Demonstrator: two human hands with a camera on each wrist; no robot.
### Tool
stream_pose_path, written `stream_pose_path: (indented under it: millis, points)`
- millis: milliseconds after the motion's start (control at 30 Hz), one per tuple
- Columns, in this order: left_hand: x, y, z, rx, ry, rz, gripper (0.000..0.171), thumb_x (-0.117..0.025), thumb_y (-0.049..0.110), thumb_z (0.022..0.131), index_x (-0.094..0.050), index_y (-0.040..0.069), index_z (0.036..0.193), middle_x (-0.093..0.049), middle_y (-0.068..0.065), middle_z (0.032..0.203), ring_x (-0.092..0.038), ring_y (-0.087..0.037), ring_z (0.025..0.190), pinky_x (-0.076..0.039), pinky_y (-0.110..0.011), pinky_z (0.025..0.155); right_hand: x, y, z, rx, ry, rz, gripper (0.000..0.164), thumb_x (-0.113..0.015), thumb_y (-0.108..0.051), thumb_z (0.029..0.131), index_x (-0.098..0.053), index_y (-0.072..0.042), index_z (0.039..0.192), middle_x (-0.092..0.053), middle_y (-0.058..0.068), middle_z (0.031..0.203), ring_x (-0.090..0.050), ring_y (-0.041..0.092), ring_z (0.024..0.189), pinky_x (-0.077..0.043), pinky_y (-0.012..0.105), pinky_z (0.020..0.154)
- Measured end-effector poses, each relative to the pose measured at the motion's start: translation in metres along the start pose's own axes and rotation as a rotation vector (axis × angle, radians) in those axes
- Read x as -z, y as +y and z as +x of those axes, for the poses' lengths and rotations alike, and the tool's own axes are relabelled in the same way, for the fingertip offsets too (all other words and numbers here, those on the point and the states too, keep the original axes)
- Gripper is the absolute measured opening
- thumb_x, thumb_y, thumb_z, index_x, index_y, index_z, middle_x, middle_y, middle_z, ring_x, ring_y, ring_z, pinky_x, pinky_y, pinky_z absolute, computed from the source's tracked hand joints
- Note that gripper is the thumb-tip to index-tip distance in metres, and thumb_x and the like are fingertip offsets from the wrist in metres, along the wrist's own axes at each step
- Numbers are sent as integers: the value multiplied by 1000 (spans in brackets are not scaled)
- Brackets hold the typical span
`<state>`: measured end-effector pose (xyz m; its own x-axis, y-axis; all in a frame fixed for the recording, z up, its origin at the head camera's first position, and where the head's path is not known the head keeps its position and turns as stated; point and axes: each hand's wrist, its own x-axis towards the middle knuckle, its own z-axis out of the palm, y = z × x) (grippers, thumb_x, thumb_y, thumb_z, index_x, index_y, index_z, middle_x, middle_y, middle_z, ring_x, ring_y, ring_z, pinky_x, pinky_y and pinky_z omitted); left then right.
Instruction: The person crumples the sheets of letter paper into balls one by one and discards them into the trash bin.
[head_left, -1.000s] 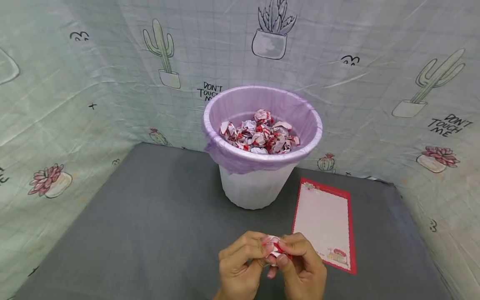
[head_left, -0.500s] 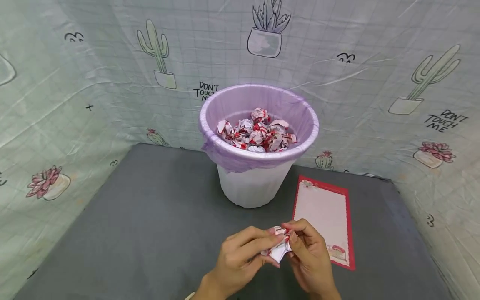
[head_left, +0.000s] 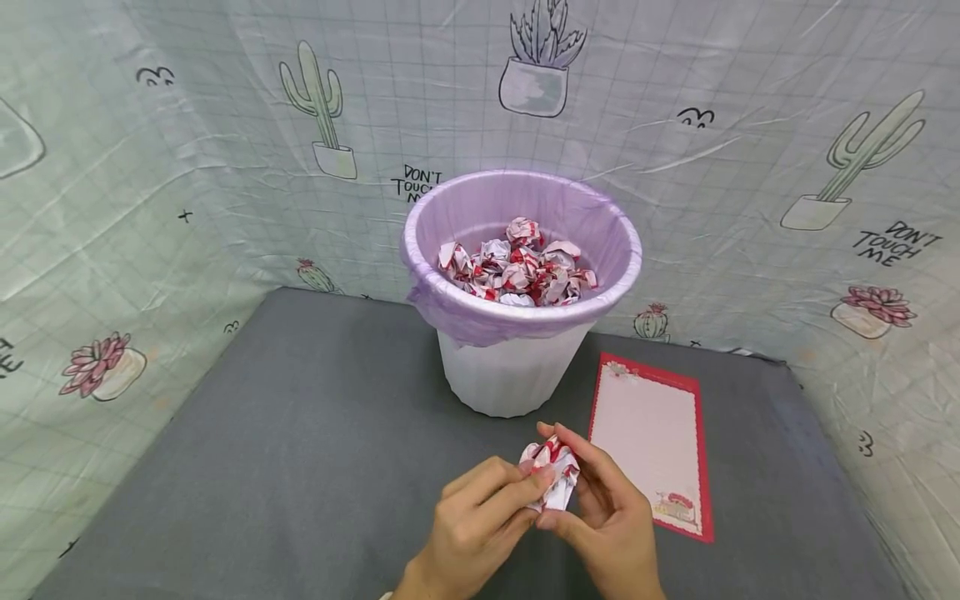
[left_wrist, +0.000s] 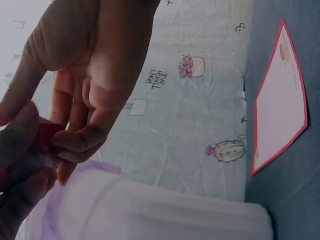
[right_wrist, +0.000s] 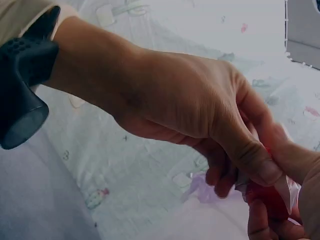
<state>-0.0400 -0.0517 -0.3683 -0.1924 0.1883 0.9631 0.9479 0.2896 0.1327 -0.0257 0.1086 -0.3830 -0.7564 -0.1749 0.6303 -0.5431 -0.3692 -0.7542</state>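
In the head view, both hands hold a crumpled ball of red-and-white paper (head_left: pixel 553 479) low in front of the white bin. The left hand (head_left: pixel 480 521) pinches its left side between thumb and fingers. My right hand (head_left: pixel 611 517) curls round the right side, thumb below and fingers along the top. Red paper (right_wrist: pixel 270 200) shows between the fingers in the right wrist view, where the left hand (right_wrist: pixel 195 100) reaches in from the left. The left wrist view has the right hand (left_wrist: pixel 107 85) coming down from the top, its fingers against dark red paper (left_wrist: pixel 47 137).
A white bin (head_left: pixel 498 375) with a purple liner stands behind the hands, holding several crumpled paper balls (head_left: pixel 517 271). Right of it, a flat red-bordered sheet (head_left: pixel 648 446) lies on the grey table (head_left: pixel 300 442). Printed cloth (head_left: pixel 450 83) hangs round the back and sides.
The paper ball has been turned in the fingers and now shows more of its creased white side. The right hand's fingers have spread up over its top; bin and sheet stay in place.
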Motion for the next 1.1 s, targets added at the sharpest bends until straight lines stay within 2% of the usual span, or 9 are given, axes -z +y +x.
stream_pose_path:
  millis: [100, 167, 300, 467, 567, 633, 833, 933, 1100]
  points:
    - [4, -1, 3, -30, -48, -39, 25, -64, 17, 91, -69, -8, 95, -57, -8, 81, -61, -12, 72, -49, -12, 69, 3, 1, 0, 17, 5, 9, 65, -67, 23, 75, -33, 26, 130, -43, 41, 130, -51, 36, 120, -43, 35, 96]
    - [6, -1, 5, 13, -64, -110, 33, -63, 22, 89, -68, -9, 100, -57, -8, 82, -61, -11, 71, -49, -12, 68, 5, 1, 0, 33, -3, 15, 61, -66, 18, 80, -33, 26, 131, -44, 40, 129, -53, 33, 117, -45, 34, 92]
    - [7, 0, 4, 182, -13, -316, 36, -64, 23, 86, -67, -8, 105, -58, -12, 88, -58, -13, 70, -49, -14, 62, 7, 1, 2, 96, -42, -2, 57, -63, 6, 87, -31, 28, 129, -45, 40, 128, -54, 33, 117, -48, 34, 89]
    - [2, 5, -4, 427, 61, -497, 33, -71, 14, 80, -66, -3, 108, -53, -25, 113, -59, -20, 72, -54, -26, 60, 4, -2, 4, 146, -72, -120, 58, -63, 4, 88, -30, 28, 130, -40, 40, 133, -48, 35, 124, -45, 33, 93]
    - [2, 5, -8, 541, 61, -573, 44, -73, 9, 76, -61, -4, 117, -52, -27, 120, -60, -21, 72, -54, -29, 62, 0, -2, 5, 170, -88, -117, 63, -66, 6, 86, -28, 28, 130, -35, 40, 136, -42, 35, 128, -42, 32, 99]
    - [3, 5, -9, 584, 35, -615, 51, -74, 8, 76, -58, -6, 122, -55, -25, 118, -61, -24, 78, -54, -30, 65, -2, -1, 6, 182, -88, -86, 65, -68, 5, 84, -28, 29, 130, -33, 38, 135, -39, 34, 127, -41, 31, 100]
    - [2, 7, -8, 551, -38, -644, 51, -69, 11, 80, -55, -9, 126, -54, -22, 119, -57, -28, 101, -54, -34, 76, -2, 0, 4, 190, -72, -55, 68, -72, 0, 82, -32, 28, 129, -33, 32, 128, -41, 29, 118, -45, 28, 94]
    - [4, 9, -6, 532, -45, -646, 48, -67, 13, 82, -56, -6, 124, -52, -22, 121, -56, -29, 105, -54, -34, 78, 0, 1, 2, 196, -74, -69, 67, -73, -1, 81, -34, 28, 127, -36, 32, 126, -44, 29, 115, -47, 27, 91]
    - [3, 10, -5, 496, -17, -658, 42, -66, 15, 83, -59, -4, 120, -55, -22, 118, -57, -31, 107, -55, -36, 76, -2, -1, 4, 298, -60, -82, 64, -75, -1, 78, -40, 29, 122, -42, 31, 118, -50, 28, 109, -50, 23, 82]
